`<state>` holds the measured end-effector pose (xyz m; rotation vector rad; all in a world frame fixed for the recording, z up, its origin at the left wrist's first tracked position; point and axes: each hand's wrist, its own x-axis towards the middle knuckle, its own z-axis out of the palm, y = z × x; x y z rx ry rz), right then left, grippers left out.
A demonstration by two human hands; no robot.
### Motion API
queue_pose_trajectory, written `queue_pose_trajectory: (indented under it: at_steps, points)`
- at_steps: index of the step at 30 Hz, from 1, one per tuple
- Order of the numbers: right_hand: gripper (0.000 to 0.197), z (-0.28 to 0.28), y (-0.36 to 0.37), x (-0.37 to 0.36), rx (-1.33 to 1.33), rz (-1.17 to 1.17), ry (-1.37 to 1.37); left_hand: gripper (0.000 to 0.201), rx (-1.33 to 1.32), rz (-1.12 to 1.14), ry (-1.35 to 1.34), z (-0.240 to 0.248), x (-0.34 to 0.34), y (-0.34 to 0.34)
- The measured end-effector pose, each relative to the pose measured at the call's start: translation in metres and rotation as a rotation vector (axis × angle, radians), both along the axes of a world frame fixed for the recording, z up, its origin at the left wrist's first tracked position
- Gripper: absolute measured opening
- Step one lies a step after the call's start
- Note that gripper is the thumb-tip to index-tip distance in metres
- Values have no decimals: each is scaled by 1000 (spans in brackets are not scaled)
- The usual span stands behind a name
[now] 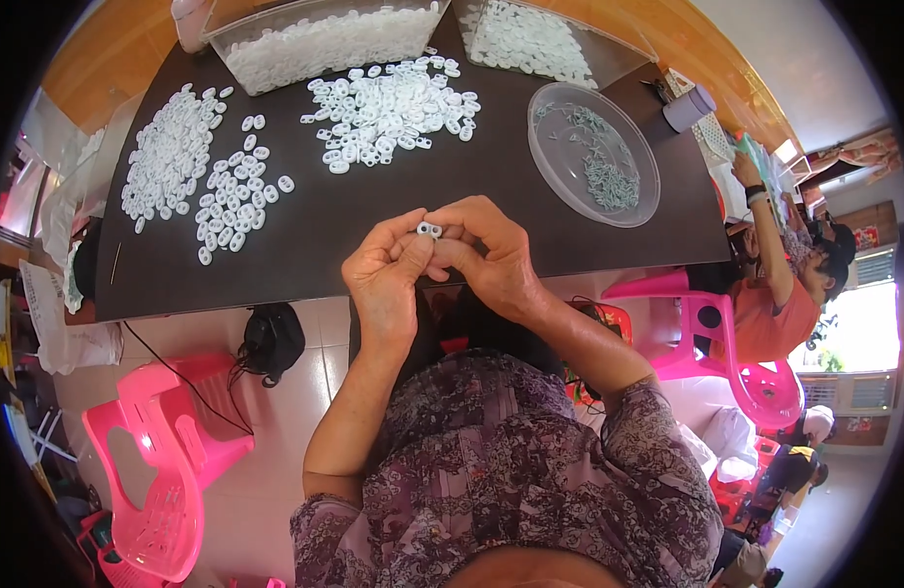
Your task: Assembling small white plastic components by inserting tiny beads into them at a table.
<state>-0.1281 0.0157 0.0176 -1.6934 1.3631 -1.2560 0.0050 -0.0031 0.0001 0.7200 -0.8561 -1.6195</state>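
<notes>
Left hand (pixel 391 277), right hand (pixel 495 257), curled nearly closed, small white piece (pixel 430 229) pinched between them

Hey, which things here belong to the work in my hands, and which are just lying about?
Likely in use:
white piece, held between left hand and right hand
loose white pieces heaped on the table
clear bins of white pieces
round tray with small grey-green pieces

Probably just lying about:
lavender-lidded container
black bag
pink chair at lower left
</notes>
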Motion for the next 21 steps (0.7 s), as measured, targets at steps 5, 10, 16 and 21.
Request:
queue_pose_trajectory:
  at_steps: [5, 10, 16, 21]
  points:
    - [31, 4, -1, 4, -215, -19, 143, 21, 72, 44, 52, 8, -2, 1]
    - [27, 4, -4, 1, -426, -112, 279, 21, 80, 4, 128, 12, -1, 5]
    - [27, 5, 1, -4, -406, -92, 264, 20, -16, 9, 13, 3, -1, 5]
    - [27, 5, 8, 0, -265, -81, 140, 21, -55, 43, 3, 5, -1, 7]
